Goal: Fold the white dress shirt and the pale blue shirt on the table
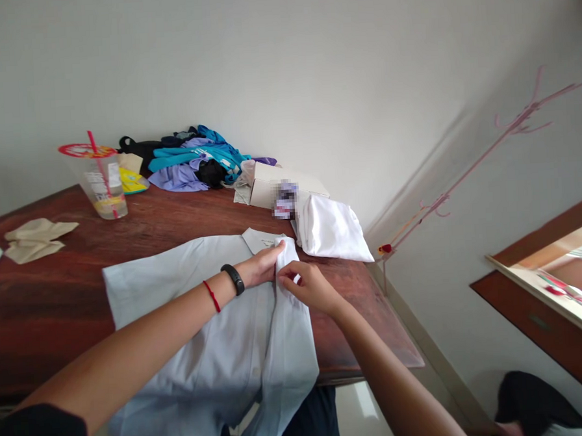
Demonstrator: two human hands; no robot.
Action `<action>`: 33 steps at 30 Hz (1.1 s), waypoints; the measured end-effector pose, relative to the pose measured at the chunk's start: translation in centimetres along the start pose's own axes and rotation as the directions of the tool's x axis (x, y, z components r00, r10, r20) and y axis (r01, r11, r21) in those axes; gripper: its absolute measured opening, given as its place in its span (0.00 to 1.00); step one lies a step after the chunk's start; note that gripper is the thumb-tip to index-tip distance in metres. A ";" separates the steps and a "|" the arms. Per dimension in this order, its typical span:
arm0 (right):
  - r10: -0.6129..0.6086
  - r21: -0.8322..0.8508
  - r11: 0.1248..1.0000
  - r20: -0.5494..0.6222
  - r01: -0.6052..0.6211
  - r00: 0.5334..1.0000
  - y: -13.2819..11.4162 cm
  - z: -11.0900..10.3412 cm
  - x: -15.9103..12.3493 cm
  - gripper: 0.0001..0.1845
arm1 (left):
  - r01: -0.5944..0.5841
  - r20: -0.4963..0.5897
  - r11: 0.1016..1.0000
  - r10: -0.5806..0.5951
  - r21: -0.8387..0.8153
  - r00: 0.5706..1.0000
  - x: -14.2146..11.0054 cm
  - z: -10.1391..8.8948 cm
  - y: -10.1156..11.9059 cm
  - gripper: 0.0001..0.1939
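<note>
A pale grey-white short-sleeved shirt (pixel 187 282) lies spread over the near edge of the wooden table, its lower part hanging toward me. Its right front is folded over near the collar. My left hand (pixel 264 263), with a black band and a red string on the wrist, grips the folded part of the shirt by the collar, thumb on top. Just right of it, my right hand (pixel 311 285) has its fingers curled and pinched at the same fold. Whatever lies between those fingertips is too small to make out beyond shirt cloth.
On the brown table (pixel 140 229) stand a plastic cup (pixel 105 189) with a red straw, a clothes pile (pixel 195 155), a white box (pixel 264 183) and folded white cloth (pixel 333 229). Brown napkins (pixel 38 238) lie left. A pink coat rack (pixel 464 176) leans right; someone's dark clothing (pixel 535 400) shows below.
</note>
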State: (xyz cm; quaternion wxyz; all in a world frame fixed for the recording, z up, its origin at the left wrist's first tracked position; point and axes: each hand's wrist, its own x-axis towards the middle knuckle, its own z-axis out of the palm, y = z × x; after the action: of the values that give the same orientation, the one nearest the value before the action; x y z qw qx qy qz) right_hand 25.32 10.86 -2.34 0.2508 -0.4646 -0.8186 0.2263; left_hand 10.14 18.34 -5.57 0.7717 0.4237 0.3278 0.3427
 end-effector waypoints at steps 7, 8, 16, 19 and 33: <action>-0.117 -0.126 0.982 0.194 0.143 0.974 1.9 0.4 3.7 0.13 | -0.237 -0.208 0.947 0.282 0.217 0.937 0.5 -1.2 -0.1 0.22; -0.125 -0.161 0.974 0.206 0.160 0.971 2.1 0.5 3.9 0.14 | -0.273 -0.226 0.928 0.331 0.252 0.916 0.4 -1.3 0.0 0.24; -0.140 -0.225 0.960 0.123 0.165 0.983 4.7 2.0 4.2 0.15 | -0.399 0.020 0.467 0.629 0.789 0.777 -0.4 -2.2 0.0 0.17; -0.112 -0.188 0.975 0.059 0.121 0.992 5.4 2.7 4.2 0.12 | -0.379 0.104 0.273 0.675 0.884 0.730 -0.8 -2.3 -0.2 0.15; -0.023 -0.038 0.999 -0.016 0.022 1.000 6.0 3.3 4.6 0.10 | -0.330 0.220 0.021 0.707 0.944 0.672 -1.5 -2.9 0.0 0.14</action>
State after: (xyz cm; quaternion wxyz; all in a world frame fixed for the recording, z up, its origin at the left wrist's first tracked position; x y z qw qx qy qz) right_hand 25.14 17.21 -7.64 0.2513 -0.4617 -0.8258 0.2042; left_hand 7.01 18.42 -6.46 0.1068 0.8198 0.3964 0.3993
